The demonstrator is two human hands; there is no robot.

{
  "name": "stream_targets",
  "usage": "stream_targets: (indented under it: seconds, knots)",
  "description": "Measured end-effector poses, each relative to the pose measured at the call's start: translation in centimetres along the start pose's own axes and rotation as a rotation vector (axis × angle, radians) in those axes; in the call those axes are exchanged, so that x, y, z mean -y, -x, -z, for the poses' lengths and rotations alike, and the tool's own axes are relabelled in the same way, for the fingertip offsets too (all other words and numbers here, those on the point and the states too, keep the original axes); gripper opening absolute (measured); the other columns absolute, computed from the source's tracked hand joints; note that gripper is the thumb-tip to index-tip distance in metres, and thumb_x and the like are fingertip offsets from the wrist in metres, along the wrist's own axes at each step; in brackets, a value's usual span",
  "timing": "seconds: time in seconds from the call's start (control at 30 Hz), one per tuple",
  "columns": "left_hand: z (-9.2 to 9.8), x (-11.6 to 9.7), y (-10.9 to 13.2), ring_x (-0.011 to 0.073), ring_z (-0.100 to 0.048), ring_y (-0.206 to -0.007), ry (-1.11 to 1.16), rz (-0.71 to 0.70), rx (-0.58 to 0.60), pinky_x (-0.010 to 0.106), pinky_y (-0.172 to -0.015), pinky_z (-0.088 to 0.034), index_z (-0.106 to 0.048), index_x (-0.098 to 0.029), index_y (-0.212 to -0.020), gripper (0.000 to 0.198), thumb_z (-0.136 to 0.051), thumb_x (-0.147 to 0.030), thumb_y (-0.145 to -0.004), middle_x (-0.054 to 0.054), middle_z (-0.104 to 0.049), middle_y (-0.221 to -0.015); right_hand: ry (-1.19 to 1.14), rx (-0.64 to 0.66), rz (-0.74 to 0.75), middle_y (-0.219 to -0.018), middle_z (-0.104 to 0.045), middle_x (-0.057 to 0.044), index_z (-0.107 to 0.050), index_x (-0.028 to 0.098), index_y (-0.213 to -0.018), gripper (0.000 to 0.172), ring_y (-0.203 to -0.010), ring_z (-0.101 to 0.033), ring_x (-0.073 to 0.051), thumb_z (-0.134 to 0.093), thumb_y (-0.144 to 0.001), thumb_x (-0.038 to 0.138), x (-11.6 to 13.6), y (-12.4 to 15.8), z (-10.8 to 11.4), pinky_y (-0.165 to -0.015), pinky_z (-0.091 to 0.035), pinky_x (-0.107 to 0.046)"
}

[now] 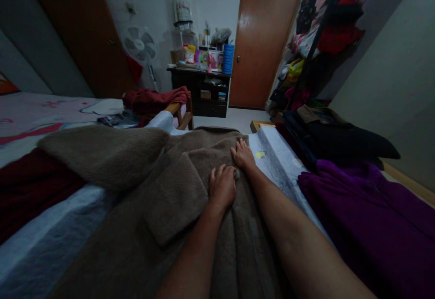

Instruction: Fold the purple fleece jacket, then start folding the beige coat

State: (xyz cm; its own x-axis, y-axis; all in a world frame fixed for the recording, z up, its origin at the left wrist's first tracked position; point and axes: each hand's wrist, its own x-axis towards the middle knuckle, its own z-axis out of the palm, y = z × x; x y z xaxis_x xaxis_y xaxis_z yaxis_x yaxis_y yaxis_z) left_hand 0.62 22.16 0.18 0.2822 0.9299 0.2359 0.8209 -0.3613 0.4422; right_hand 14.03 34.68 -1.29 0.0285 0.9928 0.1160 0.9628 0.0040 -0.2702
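A brown fleecy coat (pixel 176 199) lies spread over the bed, with one sleeve (pixel 108 154) reaching out to the left and another part folded across its middle. My left hand (pixel 222 185) rests on the coat near the folded part's edge, its fingers apart and slightly bent. Farther forward and to the right, my right hand (pixel 243 154) lies flat near the coat's upper right edge, fingers stretched out. Both palms are hidden against the fabric.
Folded purple clothing (pixel 367 217) and a dark garment stack (pixel 333 131) lie on the right. Dark red cloth (pixel 37 185) is at left, and another red garment (pixel 156 99) lies beyond. A fan (pixel 139 43), a black cabinet (pixel 200 90) and a wooden door (pixel 258 40) stand behind.
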Motion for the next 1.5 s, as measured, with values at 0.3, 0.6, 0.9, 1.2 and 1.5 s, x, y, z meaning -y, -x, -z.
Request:
stream_targets:
  seconds: [0.3,0.6,0.9,1.2,1.5]
  knots:
    - [-0.1,-0.1,0.0,0.0224,-0.038,-0.136,0.002,0.014,0.013,0.050,-0.116,-0.018,-0.054,-0.027,-0.119,0.037,-0.044,-0.011,-0.087,0.003,-0.061,-0.132,0.032,-0.047,-0.005,-0.158,-0.024,-0.017,-0.028,0.009,-0.149,0.064,-0.145,-0.021,-0.026,-0.024,-0.100,0.048,-1.0,-2.2,-0.5,-0.114,-0.020,-0.040]
    - [-0.2,-0.1,0.2,0.0222,-0.038,-0.137,-0.003,0.004,0.002,0.051,-0.117,-0.018,-0.052,-0.028,-0.121,0.038,-0.044,-0.011,-0.088,0.003,-0.059,-0.133,0.029,-0.075,-0.055,-0.156,-0.029,-0.014,-0.031,0.009,-0.147,0.063,-0.144,-0.020,-0.026,-0.024,-0.099,0.049,-1.5,-3.8,-0.8,-0.113,-0.022,-0.041]
    - [0.0,-0.2,0.1,0.0228,-0.037,-0.137,-0.010,0.013,0.022,0.051,-0.116,-0.019,-0.052,-0.028,-0.123,0.038,-0.045,-0.013,-0.088,0.004,-0.059,-0.134,0.044,-0.122,-0.081,-0.154,-0.032,-0.018,-0.032,0.006,-0.147,0.062,-0.143,-0.025,-0.028,-0.027,-0.098,0.044,-1.5,-4.5,-1.3,-0.113,-0.020,-0.044]
    - [-0.2,-0.1,0.1,0.0235,-0.038,-0.136,0.016,0.000,-0.015,0.051,-0.116,-0.019,-0.053,-0.027,-0.120,0.037,-0.045,-0.012,-0.087,0.003,-0.061,-0.130,0.082,-0.047,-0.002,-0.158,-0.023,-0.017,-0.024,0.004,-0.150,0.062,-0.146,-0.019,-0.026,-0.027,-0.098,0.037,-1.5,-3.1,-1.1,-0.115,-0.019,-0.039]
    - [-0.4,0.0,0.1,0.0232,-0.039,-0.135,0.012,-0.003,-0.022,0.051,-0.116,-0.019,-0.054,-0.027,-0.121,0.037,-0.043,-0.013,-0.089,0.003,-0.061,-0.131,0.136,-0.015,0.068,-0.158,-0.023,-0.018,-0.030,0.002,-0.148,0.058,-0.146,-0.018,-0.024,-0.027,-0.100,0.035,-1.3,0.1,-0.5,-0.115,-0.020,-0.037]
